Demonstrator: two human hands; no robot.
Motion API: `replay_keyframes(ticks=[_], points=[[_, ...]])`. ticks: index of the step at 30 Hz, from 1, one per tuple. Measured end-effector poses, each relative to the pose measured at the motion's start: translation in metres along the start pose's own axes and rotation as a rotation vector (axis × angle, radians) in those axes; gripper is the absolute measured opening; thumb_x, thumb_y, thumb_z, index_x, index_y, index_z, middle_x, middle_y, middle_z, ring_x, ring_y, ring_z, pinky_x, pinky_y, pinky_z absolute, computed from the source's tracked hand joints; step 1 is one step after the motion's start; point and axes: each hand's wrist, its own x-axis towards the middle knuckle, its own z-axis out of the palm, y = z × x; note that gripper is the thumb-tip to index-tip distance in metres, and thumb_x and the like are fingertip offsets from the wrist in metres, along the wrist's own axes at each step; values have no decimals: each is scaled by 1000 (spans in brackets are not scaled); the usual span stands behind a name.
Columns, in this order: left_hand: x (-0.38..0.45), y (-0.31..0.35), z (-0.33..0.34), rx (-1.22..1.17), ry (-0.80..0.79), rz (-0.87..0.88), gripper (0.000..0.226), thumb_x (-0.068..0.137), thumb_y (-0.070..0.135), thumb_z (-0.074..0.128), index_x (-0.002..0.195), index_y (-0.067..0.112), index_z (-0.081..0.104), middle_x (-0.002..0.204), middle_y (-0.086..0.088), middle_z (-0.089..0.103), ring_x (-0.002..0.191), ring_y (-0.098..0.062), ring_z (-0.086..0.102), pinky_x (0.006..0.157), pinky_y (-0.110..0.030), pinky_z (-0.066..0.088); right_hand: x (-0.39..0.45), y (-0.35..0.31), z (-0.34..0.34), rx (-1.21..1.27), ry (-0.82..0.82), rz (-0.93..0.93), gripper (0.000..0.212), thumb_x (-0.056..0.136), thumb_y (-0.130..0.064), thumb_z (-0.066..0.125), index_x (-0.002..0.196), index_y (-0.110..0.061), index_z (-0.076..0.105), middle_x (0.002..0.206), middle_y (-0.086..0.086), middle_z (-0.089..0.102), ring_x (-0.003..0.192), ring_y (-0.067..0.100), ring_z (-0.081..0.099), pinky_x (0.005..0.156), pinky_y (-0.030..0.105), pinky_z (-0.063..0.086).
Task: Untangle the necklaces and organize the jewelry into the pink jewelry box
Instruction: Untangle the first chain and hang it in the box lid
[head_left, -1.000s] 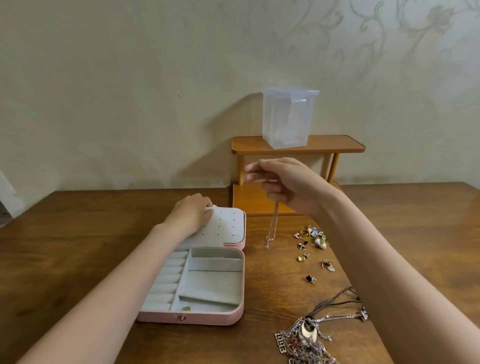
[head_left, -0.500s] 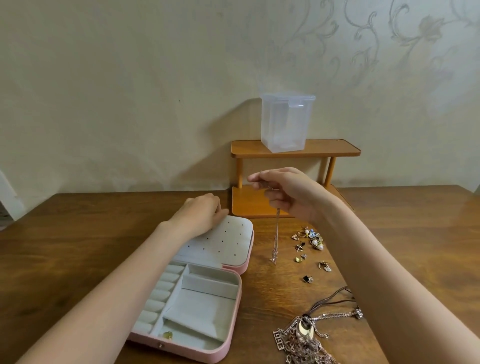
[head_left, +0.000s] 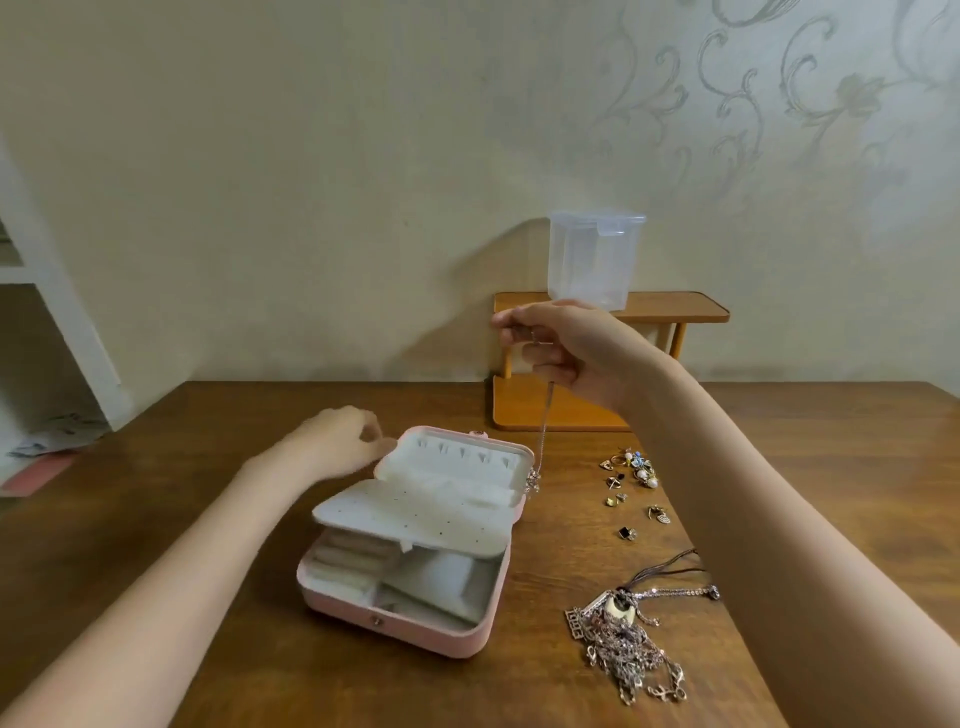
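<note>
On the wooden worktop (head_left: 156, 519): one pink box (head_left: 405, 618), opened, and one chain (head_left: 543, 431) hanging.

Right hand (head_left: 566, 348) pinches the thin metal chain, which dangles to just beside the box's right rim. Left hand (head_left: 337, 441), fingers loosely curled, touches the back-left edge of the lid (head_left: 457, 462); whether it grips is unclear. A white perforated flap (head_left: 415, 514) lies half over the padded compartments. Right of the box lie about nine small earrings (head_left: 631, 488) and one tangled necklace heap (head_left: 623, 644). One clear plastic tub (head_left: 595, 260) stands on a two-tier wooden shelf (head_left: 675, 309).
</note>
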Motion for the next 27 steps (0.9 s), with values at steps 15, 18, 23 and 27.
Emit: replay_keyframes(ticks=[15, 18, 23, 27], points=[[-14, 19, 63, 13, 36, -274, 69, 95, 59, 28, 136, 5, 36, 117, -7, 58, 92, -19, 62, 77, -30, 52, 4, -2, 17, -11, -17, -13, 21, 98, -9, 44, 103, 2, 61, 67, 1, 57, 45, 5, 31, 37, 15, 21], [9, 11, 50, -277, 33, -267, 77, 95, 52, 39, 140, -10, 26, 135, -25, 47, 116, -38, 53, 93, -43, 45, 10, -14, 19, 0, -18, -62, 21, 98, -9, 42, 99, -1, 61, 69, 1, 56, 41, 4, 32, 34, 14, 22], [16, 14, 66, -674, 226, -147, 40, 94, 15, 51, 129, 2, 38, 123, -13, 50, 102, -20, 49, 76, -27, 40, 24, -16, 33, 86, -103, -139, 22, 99, -11, 43, 91, -8, 63, 74, 1, 56, 45, 5, 35, 37, 15, 27], [9, 16, 70, -917, 412, -2, 25, 92, 5, 51, 112, 15, 41, 106, 3, 49, 94, -10, 47, 70, -20, 39, 32, -4, 47, 87, -156, -154, 19, 97, -10, 45, 90, -8, 63, 72, 0, 52, 47, 6, 30, 38, 15, 22]])
